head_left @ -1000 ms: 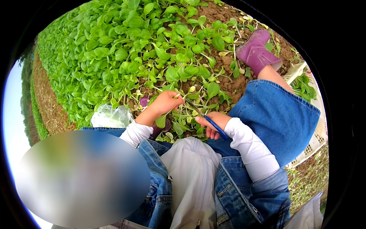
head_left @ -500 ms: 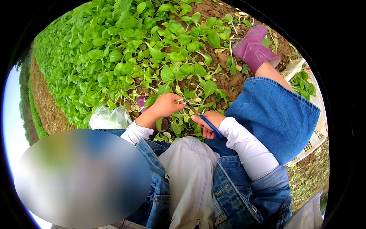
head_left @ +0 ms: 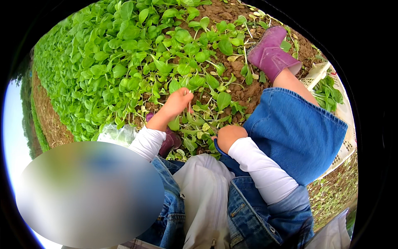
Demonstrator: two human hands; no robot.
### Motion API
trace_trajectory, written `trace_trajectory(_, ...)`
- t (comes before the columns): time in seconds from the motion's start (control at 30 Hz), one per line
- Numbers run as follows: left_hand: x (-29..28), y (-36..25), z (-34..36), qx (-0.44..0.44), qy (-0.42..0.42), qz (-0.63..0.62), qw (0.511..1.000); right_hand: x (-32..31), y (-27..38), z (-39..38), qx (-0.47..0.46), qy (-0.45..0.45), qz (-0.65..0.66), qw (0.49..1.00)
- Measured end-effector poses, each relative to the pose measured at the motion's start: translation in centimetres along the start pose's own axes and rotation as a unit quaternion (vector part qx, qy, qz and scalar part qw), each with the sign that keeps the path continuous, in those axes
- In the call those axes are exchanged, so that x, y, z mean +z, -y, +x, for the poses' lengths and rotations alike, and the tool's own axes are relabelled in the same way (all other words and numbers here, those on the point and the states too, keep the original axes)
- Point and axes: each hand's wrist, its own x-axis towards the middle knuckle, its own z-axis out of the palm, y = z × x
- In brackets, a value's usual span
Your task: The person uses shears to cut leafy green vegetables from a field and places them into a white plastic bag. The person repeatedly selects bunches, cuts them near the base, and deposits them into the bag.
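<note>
Left hand (head_left: 179,101) reached forward; fingers (head_left: 187,94) pinch seedling stem (head_left: 190,106).

Left hand: your left hand (head_left: 177,102) gripped a leafy seedling (head_left: 188,108).
Right hand: your right hand (head_left: 229,137) closed around a blue handle (head_left: 218,148).

So my left hand (head_left: 177,102) is stretched out ahead of me, fingers pinched together at the tips, wrist straight. My right hand (head_left: 229,137) sits lower and closer in, curled into a loose fist, forearm angled inward.
</note>
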Motion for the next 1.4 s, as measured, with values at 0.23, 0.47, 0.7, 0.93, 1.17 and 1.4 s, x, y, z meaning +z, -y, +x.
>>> trace_trajectory(0.23,1.4,-2.6,7.0,0.326,-0.106,0.475,0.81,0.3,0.6,0.0,-0.036,-0.018,0.048,0.998)
trace_trajectory(0.47,-0.2,-2.1,9.9,0.263,-0.088,0.674,0.685,-0.7,0.6,-0.5,-0.043,-0.02,0.09,0.995)
trace_trajectory(0.7,-4.0,-1.6,10.0,0.244,-0.16,0.533,0.794,0.0,0.4,-0.5,-0.07,-0.072,0.106,0.989)
trace_trajectory(0.93,0.1,-5.4,8.3,0.326,-0.099,0.648,0.681,0.1,0.3,-0.5,-0.077,-0.085,0.118,0.986)
trace_trajectory(1.17,2.9,-5.3,12.3,0.147,-0.047,0.74,0.654,0.3,0.4,-0.2,-0.058,-0.083,0.123,0.987)
trace_trajectory(1.4,2.6,-6.5,13.7,0.074,-0.013,0.769,0.635,0.5,0.3,-0.1,-0.058,-0.083,0.13,0.986)
